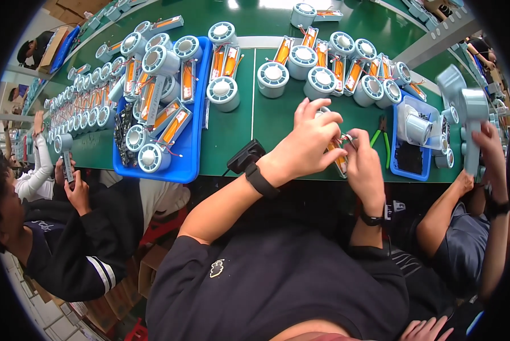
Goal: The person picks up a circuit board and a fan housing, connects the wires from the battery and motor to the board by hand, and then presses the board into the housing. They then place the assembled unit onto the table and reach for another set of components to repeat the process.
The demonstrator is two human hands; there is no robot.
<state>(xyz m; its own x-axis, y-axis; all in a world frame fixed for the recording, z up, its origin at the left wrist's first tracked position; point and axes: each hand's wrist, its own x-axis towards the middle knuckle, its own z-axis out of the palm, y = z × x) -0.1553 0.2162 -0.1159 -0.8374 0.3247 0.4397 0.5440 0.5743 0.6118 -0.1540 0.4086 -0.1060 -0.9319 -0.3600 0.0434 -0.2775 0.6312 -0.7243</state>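
Note:
Over the front edge of the table, both my hands work on one handheld fan body, with an orange battery in its open handle. My left hand curls over its round head, which is mostly hidden under the fingers. The fingers of my right hand are closed at thin wires beside the handle; the exact grip is partly covered. Beyond my hands stand several more pale blue fan bodies with orange batteries and loose wires. Green-handled pliers lie just right of my right hand.
A blue tray of fan bodies and dark parts sits at left. At right, a blue bin holds small black parts and a clear tub. A black device lies near my left wrist. Co-workers with fans sit close on both sides.

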